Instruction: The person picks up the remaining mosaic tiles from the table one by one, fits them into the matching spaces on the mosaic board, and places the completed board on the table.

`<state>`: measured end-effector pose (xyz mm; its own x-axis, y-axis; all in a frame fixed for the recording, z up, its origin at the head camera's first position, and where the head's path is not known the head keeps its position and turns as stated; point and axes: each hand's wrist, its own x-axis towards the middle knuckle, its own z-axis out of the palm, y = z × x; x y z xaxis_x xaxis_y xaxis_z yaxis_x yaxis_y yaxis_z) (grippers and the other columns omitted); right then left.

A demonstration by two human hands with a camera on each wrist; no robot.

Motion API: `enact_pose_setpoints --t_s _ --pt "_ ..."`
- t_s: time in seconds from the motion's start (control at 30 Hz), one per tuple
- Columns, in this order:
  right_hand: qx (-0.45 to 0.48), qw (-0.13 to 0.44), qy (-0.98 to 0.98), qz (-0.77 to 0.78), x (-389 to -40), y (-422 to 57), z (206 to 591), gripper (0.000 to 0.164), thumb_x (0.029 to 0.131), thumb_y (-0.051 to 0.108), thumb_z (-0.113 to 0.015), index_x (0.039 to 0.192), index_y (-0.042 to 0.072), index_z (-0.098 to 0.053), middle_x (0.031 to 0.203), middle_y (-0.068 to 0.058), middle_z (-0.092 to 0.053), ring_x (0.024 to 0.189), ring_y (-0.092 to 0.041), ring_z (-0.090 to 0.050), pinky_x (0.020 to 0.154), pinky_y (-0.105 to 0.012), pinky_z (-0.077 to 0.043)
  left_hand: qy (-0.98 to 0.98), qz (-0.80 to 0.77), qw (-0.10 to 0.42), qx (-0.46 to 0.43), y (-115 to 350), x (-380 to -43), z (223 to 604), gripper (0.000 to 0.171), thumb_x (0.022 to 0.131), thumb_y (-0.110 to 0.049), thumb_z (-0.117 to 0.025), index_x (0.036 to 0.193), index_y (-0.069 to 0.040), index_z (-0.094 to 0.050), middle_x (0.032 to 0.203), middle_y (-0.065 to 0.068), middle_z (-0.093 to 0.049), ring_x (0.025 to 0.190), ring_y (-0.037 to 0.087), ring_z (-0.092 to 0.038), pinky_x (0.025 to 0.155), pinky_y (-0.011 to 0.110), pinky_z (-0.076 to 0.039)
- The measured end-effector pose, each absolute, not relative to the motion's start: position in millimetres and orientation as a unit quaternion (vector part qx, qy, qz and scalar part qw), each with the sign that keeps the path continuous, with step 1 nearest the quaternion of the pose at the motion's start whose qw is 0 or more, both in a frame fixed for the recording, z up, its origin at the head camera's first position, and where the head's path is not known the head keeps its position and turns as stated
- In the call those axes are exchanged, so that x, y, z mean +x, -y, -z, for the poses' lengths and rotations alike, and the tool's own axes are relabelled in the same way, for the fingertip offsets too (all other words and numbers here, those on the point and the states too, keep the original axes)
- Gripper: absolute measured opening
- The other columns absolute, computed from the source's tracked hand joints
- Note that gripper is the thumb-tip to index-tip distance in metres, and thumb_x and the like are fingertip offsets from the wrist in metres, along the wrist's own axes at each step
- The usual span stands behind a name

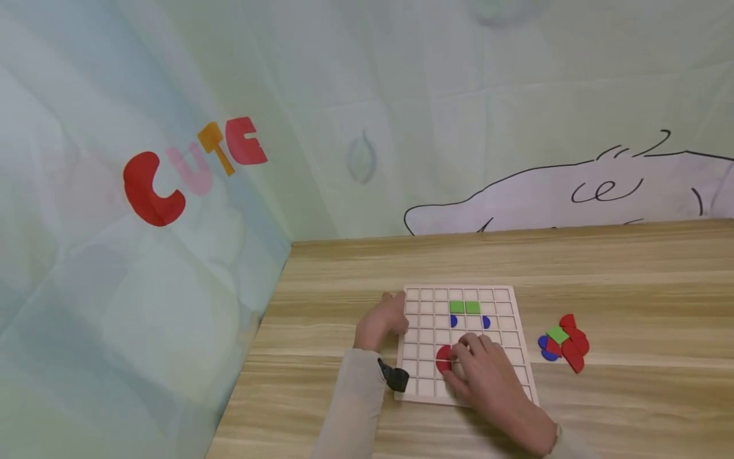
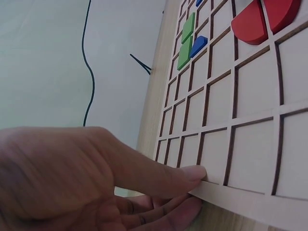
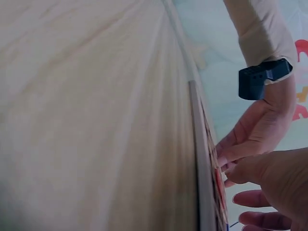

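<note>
A pale wooden grid board (image 1: 426,335) lies on the table. My left hand (image 1: 384,320) holds its left edge; in the left wrist view the thumb (image 2: 192,173) lies over the rim, with the other fingers beside and below. Two red rounded pieces (image 1: 443,360) sit in neighbouring cells toward the board's lower middle. My right hand (image 1: 490,376) is over the board with bent fingers, thumb and forefinger at the red pieces. A gap shows between thumb and fingers in the right wrist view; what lies under the palm is hidden. Two green squares (image 1: 464,307) and two blue curved pieces (image 1: 486,322) occupy upper cells.
Right of the board, several loose red pieces (image 1: 575,357) lie heaped with a green square (image 1: 557,335) and blue pieces (image 1: 548,356). The wooden table (image 1: 338,268) meets a printed cloth wall (image 1: 344,191) at its back and left edges.
</note>
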<state>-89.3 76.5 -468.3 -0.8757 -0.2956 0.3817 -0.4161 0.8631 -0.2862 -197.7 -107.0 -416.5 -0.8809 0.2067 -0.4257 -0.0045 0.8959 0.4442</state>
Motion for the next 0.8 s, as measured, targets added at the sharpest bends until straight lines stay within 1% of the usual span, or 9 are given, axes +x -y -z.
enact_pose_setpoints --t_s 0.07,0.13,0.27,0.37,0.5,0.6,0.63,0.73,0.8 --pt "0.177 0.155 0.954 -0.184 -88.8 -79.0 464.6 0.026 0.074 0.031 -0.080 0.085 0.015 -0.063 0.097 -0.002 -0.058 0.090 -0.022 -0.052 0.080 -0.038 -0.044 -0.944 -0.223 0.238 0.054 107.3 -197.6 416.9 0.070 0.087 0.005 -0.052 0.151 -0.005 -0.025 0.157 0.025 -0.014 0.146 0.034 -0.011 0.085 0.042 -0.039" --pt "0.167 0.144 0.958 -0.185 -89.0 -82.5 461.3 0.025 0.074 0.030 -0.079 0.086 0.014 -0.064 0.099 -0.003 -0.059 0.093 -0.023 -0.053 0.083 -0.039 -0.044 -0.943 -0.224 0.239 0.056 107.5 -197.3 416.9 0.070 0.087 0.006 -0.052 0.151 -0.005 -0.025 0.157 0.025 -0.013 0.146 0.034 -0.009 0.082 0.041 -0.040" --pt "0.150 0.126 0.964 -0.181 -91.2 -95.0 455.6 0.025 0.076 0.030 -0.078 0.089 0.014 -0.065 0.102 -0.004 -0.060 0.093 -0.023 -0.052 0.084 -0.041 -0.045 -0.944 -0.220 0.241 0.055 107.2 -196.6 415.9 0.070 0.088 0.005 -0.052 0.151 -0.005 -0.023 0.157 0.025 -0.011 0.145 0.034 -0.012 0.079 0.040 -0.039" --pt "0.144 0.130 0.964 -0.184 -93.1 -108.8 451.8 0.026 0.076 0.028 -0.079 0.091 0.013 -0.064 0.102 -0.006 -0.059 0.092 -0.024 -0.052 0.082 -0.042 -0.045 -0.944 -0.216 0.244 0.054 106.8 -196.3 415.1 0.070 0.089 0.003 -0.051 0.152 -0.005 -0.022 0.157 0.025 -0.010 0.145 0.034 -0.015 0.081 0.041 -0.039" --pt "0.139 0.154 0.959 -0.193 -95.6 -129.7 446.7 0.028 0.073 0.023 -0.081 0.092 0.011 -0.063 0.102 -0.010 -0.059 0.094 -0.028 -0.053 0.081 -0.044 -0.045 -0.945 -0.211 0.244 0.053 106.7 -195.9 415.2 0.069 0.090 0.002 -0.051 0.152 -0.005 -0.022 0.158 0.024 -0.011 0.145 0.034 -0.014 0.084 0.042 -0.038" --pt "0.141 0.177 0.953 -0.200 -97.7 -145.5 442.0 0.028 0.072 0.019 -0.081 0.091 0.009 -0.063 0.101 -0.012 -0.060 0.095 -0.033 -0.054 0.081 -0.047 -0.044 -0.946 -0.207 0.242 0.054 106.9 -195.9 415.9 0.068 0.090 0.001 -0.051 0.152 -0.005 -0.022 0.158 0.023 -0.012 0.146 0.033 -0.012 0.083 0.041 -0.038" --pt "0.142 0.186 0.951 -0.201 -98.5 -150.6 440.3 0.028 0.072 0.019 -0.081 0.091 0.009 -0.063 0.101 -0.012 -0.060 0.094 -0.033 -0.055 0.079 -0.047 -0.044 -0.947 -0.206 0.241 0.054 106.9 -196.2 416.2 0.068 0.090 0.001 -0.051 0.152 -0.005 -0.023 0.158 0.023 -0.013 0.146 0.032 -0.012 0.082 0.040 -0.038" --pt "0.152 0.215 0.944 -0.201 -101.6 -167.7 437.6 0.028 0.071 0.016 -0.080 0.090 0.007 -0.063 0.098 -0.015 -0.061 0.093 -0.038 -0.056 0.078 -0.052 -0.042 -0.946 -0.211 0.242 0.053 107.2 -196.5 416.6 0.069 0.090 0.002 -0.051 0.152 -0.005 -0.023 0.158 0.022 -0.013 0.146 0.031 -0.012 0.080 0.039 -0.039" --pt "0.157 0.233 0.940 -0.195 -104.2 -180.0 437.6 0.029 0.068 0.014 -0.081 0.089 0.006 -0.063 0.096 -0.016 -0.061 0.090 -0.040 -0.057 0.075 -0.053 -0.043 -0.945 -0.216 0.241 0.052 107.3 -196.6 416.6 0.070 0.089 0.003 -0.052 0.152 -0.006 -0.023 0.158 0.021 -0.014 0.146 0.031 -0.012 0.082 0.040 -0.040"
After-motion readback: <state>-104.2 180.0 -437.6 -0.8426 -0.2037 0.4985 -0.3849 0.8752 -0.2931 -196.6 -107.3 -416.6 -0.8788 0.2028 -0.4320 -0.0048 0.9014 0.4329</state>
